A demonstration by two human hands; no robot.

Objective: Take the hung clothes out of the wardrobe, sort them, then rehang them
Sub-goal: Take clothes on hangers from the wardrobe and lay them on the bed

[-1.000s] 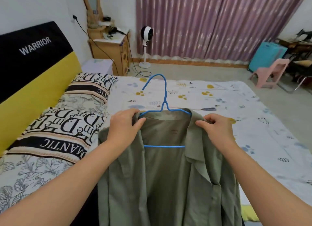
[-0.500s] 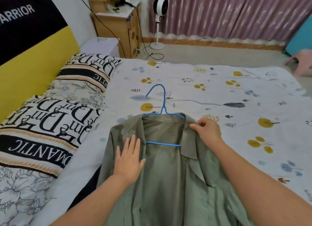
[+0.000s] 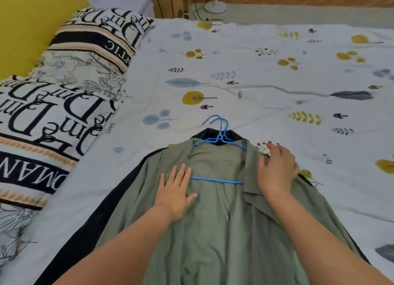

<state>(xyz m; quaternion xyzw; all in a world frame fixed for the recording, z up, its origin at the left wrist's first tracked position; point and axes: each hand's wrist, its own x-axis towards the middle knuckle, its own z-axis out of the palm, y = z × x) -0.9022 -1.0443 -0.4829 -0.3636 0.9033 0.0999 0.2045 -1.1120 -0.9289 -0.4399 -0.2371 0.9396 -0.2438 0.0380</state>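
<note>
Left hand (image 3: 173, 192) flat, fingers straight, on green shirt (image 3: 213, 231). Right hand (image 3: 276, 169) fingers apart, pressing collar. Blue hanger (image 3: 217, 180) inside shirt, on bed (image 3: 277, 92).

I saw the bed sheet (image 3: 255, 56) evenly and softly lit, with no glare and only faint shadows. My right hand (image 3: 276, 169) was smeared by motion blur, and the wide lens bent the frame's edges.
</note>
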